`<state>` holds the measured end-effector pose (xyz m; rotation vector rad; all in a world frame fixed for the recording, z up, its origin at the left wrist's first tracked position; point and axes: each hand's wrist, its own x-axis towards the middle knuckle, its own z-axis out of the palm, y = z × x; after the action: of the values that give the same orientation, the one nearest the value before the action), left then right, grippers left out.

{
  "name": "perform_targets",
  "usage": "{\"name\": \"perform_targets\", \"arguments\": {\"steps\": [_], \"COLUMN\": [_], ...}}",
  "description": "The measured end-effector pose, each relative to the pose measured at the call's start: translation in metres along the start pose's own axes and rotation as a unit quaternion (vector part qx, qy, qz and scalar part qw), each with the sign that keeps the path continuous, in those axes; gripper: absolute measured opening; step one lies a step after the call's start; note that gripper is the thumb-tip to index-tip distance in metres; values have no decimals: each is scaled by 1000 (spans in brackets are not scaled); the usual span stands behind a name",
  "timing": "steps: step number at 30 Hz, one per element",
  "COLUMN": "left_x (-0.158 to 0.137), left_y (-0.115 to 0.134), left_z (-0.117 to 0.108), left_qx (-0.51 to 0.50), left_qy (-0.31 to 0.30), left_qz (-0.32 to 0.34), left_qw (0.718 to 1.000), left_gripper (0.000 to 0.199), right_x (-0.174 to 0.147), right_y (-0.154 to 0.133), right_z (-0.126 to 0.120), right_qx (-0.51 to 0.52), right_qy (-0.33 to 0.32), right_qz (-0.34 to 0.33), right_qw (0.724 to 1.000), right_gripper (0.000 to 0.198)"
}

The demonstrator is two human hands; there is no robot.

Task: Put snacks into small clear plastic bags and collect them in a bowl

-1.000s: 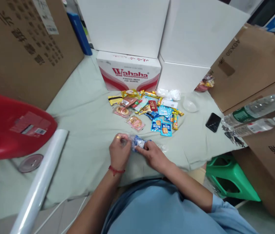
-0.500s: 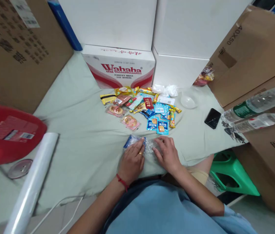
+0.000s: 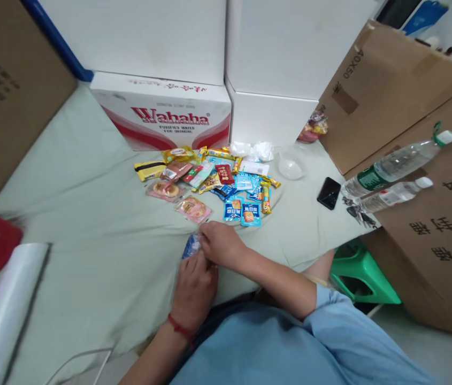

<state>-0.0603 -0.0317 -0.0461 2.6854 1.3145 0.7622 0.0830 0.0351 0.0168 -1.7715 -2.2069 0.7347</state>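
My left hand [image 3: 194, 283], with a red cord at its wrist, curls its fingers over the near end of a small blue packet [image 3: 190, 247]. Clear crinkly plastic lies on and around that packet. From the right, my right hand [image 3: 223, 246] reaches across with its fingers bent shut at the packet's right side, pinching the plastic. The two hands touch or nearly touch and cover most of the packet. Just beyond them lie a round cookie in a pink clear wrapper [image 3: 193, 209] and blue snack sachets [image 3: 250, 213].
A pile of wrapped snacks [image 3: 213, 176] lies before the Wahaha box [image 3: 169, 117]. Rightward are a clear bowl [image 3: 290, 167], a phone [image 3: 329, 193], keys [image 3: 362, 217] and plastic bottles [image 3: 394, 166]. A plastic film roll [image 3: 9, 310] lies on the left.
My right hand has moved left over the packet and closed its fingers on the plastic. My left hand has curled its fingers. The view has swung to the right.
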Motion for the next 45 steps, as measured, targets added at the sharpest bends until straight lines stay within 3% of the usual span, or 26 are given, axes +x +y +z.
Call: {"name": "perform_targets", "arguments": {"steps": [3,6,11,14,16,18,21,23,26,28,31,34,36,38,42,45], "left_x": [-12,-27,-25,-14,-6,0,8,12,15,18,24,28,26,18,-14,-41], "left_y": [2,-6,-42,-49,-46,-41,-35,-33,-27,-20,-7,3,2,-6,-32,-45], "left_z": [-20,-43,-58,-53,-51,-50,-47,-43,-34,-28,-21,-18,-18,-20,-29,-39], "left_qx": [-58,-141,-174,-197,-201,-202,-227,-277,-396,-451,-453,-423,-384,-321,-185,-109], "left_qy": [-7,-17,55,64,71,84,114,111,33,-39,-84,-67,-44,-2,65,79], "left_qz": [-1,-22,-267,-329,-319,-310,-326,-341,-345,-323,-270,-217,-185,-160,-146,-155], "left_qw": [998,990,946,921,924,925,911,892,850,831,846,877,904,934,970,979], "left_gripper": [38,52,33,38,38,37,40,50,66,63,49,42,40,36,26,24], "right_x": [19,18,-4,-9,-9,-10,-20,-32,-53,-65,-79,-85,-83,-75,-42,-10], "right_y": [-9,-13,-31,-41,-41,-35,-16,2,29,42,49,56,75,109,210,277], "right_z": [6,10,25,38,42,37,11,-8,-21,-15,7,12,-6,-45,-154,-213], "right_qx": [-73,-97,-110,-136,-144,-137,-82,11,203,310,359,336,311,262,81,-9], "right_qy": [-45,-57,17,34,38,37,39,45,31,26,54,90,132,216,437,468], "right_qz": [-14,-20,-17,-57,-71,-65,-47,-39,-38,-27,12,15,10,31,146,219], "right_qw": [996,993,994,988,986,988,995,998,978,950,932,937,941,940,884,856], "right_gripper": [19,21,47,37,20,18,20,23,29,36,43,40,37,37,38,39]}}
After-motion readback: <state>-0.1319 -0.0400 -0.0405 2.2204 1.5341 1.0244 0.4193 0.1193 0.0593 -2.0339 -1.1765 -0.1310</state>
